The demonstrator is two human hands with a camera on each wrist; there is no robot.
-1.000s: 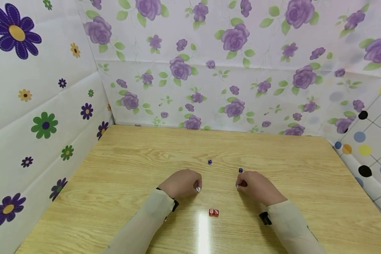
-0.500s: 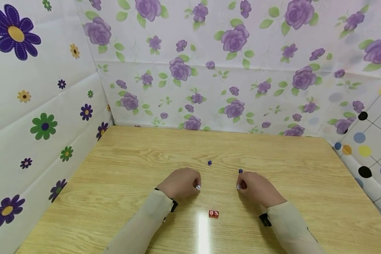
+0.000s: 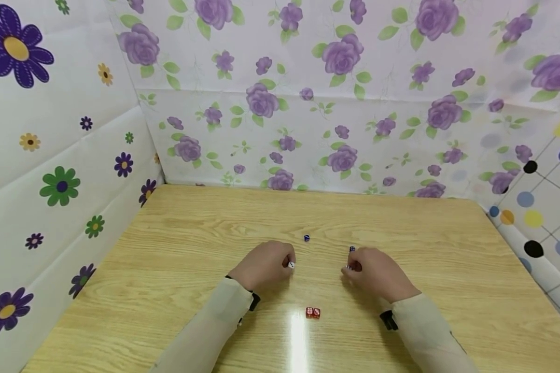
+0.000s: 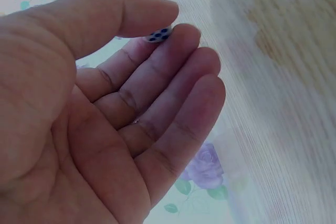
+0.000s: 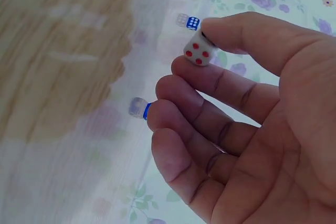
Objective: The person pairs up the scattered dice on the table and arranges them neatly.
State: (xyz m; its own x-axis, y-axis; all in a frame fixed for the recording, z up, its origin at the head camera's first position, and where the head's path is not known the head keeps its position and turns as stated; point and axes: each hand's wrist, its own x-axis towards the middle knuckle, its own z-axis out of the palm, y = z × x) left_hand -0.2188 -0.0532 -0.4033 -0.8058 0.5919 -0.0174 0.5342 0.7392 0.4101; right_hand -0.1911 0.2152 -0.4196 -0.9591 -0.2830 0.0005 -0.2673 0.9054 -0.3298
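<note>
My left hand (image 3: 266, 265) pinches a white die (image 3: 291, 264) between thumb and fingertips; in the left wrist view dark pips show on the part of it not covered. Across from it, my right hand (image 3: 378, 272) holds another white die (image 5: 198, 51) between thumb and index finger, four red pips facing its wrist camera. Just beyond the right fingers sits a blue die (image 3: 352, 248) on the table. A second blue die (image 3: 306, 238) lies farther back, between the hands. Nearer the front, two red dice (image 3: 313, 313) rest side by side.
The wooden table (image 3: 191, 228) spreads under both hands, with a bright reflection at its front middle. A rose-patterned sheet (image 3: 261, 140) hangs along the back edge. Flowered (image 3: 74, 248) and dotted sheets (image 3: 536, 207) close off the left and right sides.
Both hands have moved slightly away from the body, each keeping its white die. The right fingers have turned their die a little. The blue and red dice stay in place.
</note>
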